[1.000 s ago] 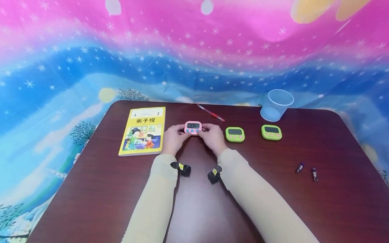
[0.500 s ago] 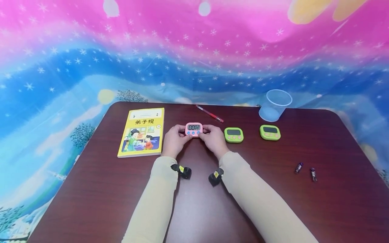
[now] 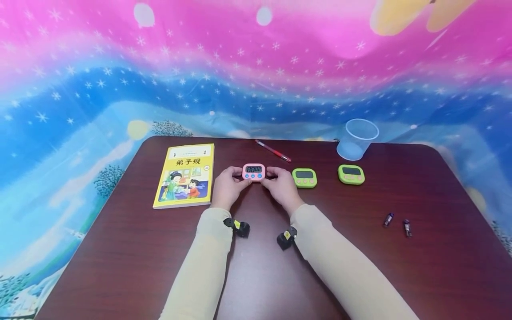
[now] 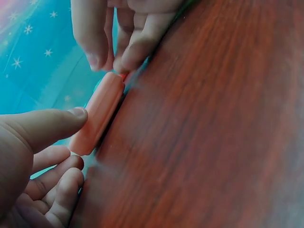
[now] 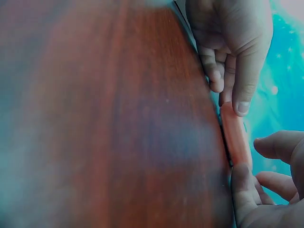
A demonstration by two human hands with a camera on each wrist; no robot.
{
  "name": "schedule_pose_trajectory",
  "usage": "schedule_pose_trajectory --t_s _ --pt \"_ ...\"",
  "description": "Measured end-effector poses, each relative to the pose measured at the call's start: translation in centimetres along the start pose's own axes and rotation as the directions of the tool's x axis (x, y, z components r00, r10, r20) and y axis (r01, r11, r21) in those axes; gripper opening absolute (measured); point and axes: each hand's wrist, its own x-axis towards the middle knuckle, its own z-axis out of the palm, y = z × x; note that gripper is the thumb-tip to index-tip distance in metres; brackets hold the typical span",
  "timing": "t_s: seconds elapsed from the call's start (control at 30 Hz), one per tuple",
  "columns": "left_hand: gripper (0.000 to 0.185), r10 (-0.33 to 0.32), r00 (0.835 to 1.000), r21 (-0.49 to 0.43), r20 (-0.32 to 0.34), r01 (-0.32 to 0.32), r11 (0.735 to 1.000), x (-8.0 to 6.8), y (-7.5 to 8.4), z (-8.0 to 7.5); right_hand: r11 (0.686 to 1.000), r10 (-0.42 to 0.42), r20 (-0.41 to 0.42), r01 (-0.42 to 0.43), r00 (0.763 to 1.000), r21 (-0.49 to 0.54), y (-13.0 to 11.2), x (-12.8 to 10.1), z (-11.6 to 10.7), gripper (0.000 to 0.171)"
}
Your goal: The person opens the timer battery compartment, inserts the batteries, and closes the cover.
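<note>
In the head view a pink kitchen timer (image 3: pixel 254 172) with blue buttons shows dark digits on its display. My left hand (image 3: pixel 229 186) grips its left side; in the left wrist view the thumb (image 4: pixel 71 121) presses the near edge and the fingers (image 4: pixel 59 178) are curled at the end. My right hand (image 3: pixel 282 186) is at the right side. In the right wrist view its fingertip (image 5: pixel 242 178) meets the timer's end, while another digit (image 5: pixel 270 145) stands a little off the pink casing (image 5: pixel 236 135).
Left of the hands lies a yellow picture book (image 3: pixel 185 176). A red pen (image 3: pixel 274 151) lies behind the timer. To the right are two green timers (image 3: pixel 304 178) with dark displays, a clear plastic cup (image 3: pixel 357 138) and two small batteries (image 3: pixel 407 227). A patterned curtain (image 3: pixel 256 84) hangs behind.
The pink timer's last display digit has changed from 1 since a second ago. Both hands stay at its sides. The head view has shifted slightly, so the scene sits a bit lower and further left.
</note>
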Motion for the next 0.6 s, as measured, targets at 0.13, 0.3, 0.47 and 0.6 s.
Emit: schedule_pose_trajectory --t_s 0.13,0.3,0.47,0.6 --pt "0.051 0.009 1.000 0.009 -0.020 -0.009 1.000 -0.4 0.3 -0.2 0.998 -0.064 -0.034 0.064 0.997 -0.012 -0.2 -1.1 -0.8 0.047" --pt "0.050 0.070 0.993 -0.027 -0.092 -0.073 0.997 -1.1 0.8 -0.3 0.986 -0.168 -0.079 0.169 0.983 0.003 -0.1 -2.3 -1.8 0.044" --pt "0.047 0.206 0.967 -0.122 -0.147 -0.225 0.967 -2.1 1.8 0.7 0.962 -0.262 -0.128 0.269 0.957 0.041 0.2 -3.3 -3.2 0.040" --pt "0.045 0.323 0.935 -0.214 -0.147 -0.349 0.912 -2.7 2.6 2.1 0.947 -0.302 -0.170 0.316 0.938 0.062 0.4 -3.8 -4.5 0.037"
